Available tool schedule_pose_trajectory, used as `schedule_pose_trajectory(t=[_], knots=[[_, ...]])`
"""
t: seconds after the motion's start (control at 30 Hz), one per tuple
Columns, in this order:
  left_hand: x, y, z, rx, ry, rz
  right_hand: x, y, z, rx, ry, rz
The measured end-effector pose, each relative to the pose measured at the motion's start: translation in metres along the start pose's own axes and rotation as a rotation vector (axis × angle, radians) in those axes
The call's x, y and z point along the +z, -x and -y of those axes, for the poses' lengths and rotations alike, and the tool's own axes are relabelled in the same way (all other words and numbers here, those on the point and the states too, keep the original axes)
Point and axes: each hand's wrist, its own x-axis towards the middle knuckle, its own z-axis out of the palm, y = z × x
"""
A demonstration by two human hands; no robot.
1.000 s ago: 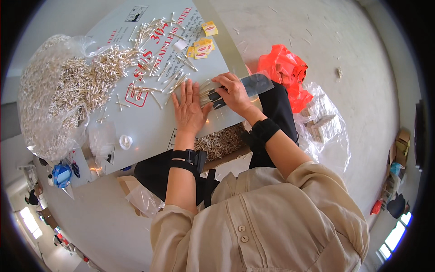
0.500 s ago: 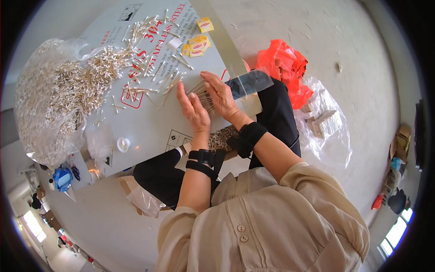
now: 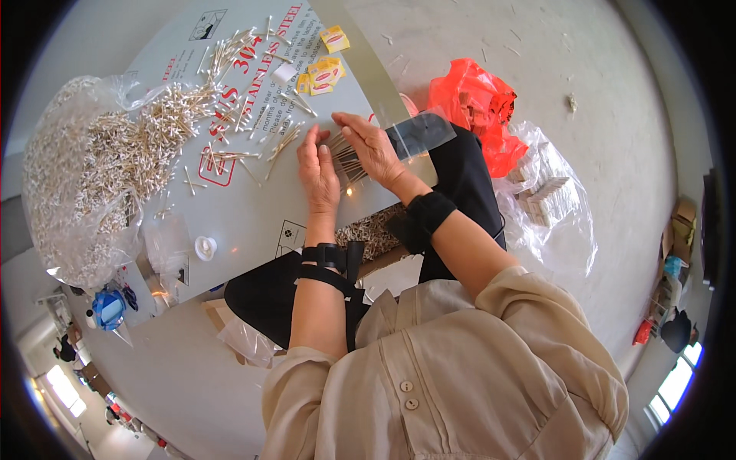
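Note:
Between my two hands lies a row of cotton swabs [image 3: 346, 159] on the metal-topped table [image 3: 253, 199], their sticks roughly side by side. My left hand [image 3: 318, 175] stands on edge along the near-left side, fingers stretched and touching the swabs. Over their right side lies my right hand [image 3: 374, 153], its fingers extended and palm turned toward the left hand; the palm hides part of the swabs. Just beyond the right hand, a clear flat plastic piece [image 3: 423, 136] sticks out past the table's edge. Loose swabs [image 3: 284, 142] lie scattered left of my hands.
A large clear bag [image 3: 57, 184] spills a heap of swabs at the left. Yellow packets [image 3: 322, 75] and a white cap [image 3: 284, 73] lie farther back. A box of swabs [image 3: 372, 236] is below the near edge. Red [image 3: 479, 115] and clear bags [image 3: 563, 218] stand right.
My left hand has shifted slightly left and its fingers have drawn closer together. The right hand stays over the swabs. The whole view has shifted a little.

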Motion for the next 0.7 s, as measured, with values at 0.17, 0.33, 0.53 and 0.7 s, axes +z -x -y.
schedule_pose_trajectory(t=[0.17,0.33,0.53,0.7], knots=[[0.0,0.024,-0.01,-0.03,0.063,0.048,0.0,0.029,-0.003,0.073,-0.075,-0.023],[0.011,0.041,-0.005,-0.06,0.37,-0.286,0.009,0.04,-0.005,0.115,-0.383,-0.259],[0.018,0.027,-0.006,-0.062,0.401,-0.203,0.015,0.041,-0.009,0.108,-0.39,-0.312],[0.016,0.028,-0.002,-0.065,0.366,-0.278,-0.006,0.009,-0.007,0.072,-0.237,-0.186]])
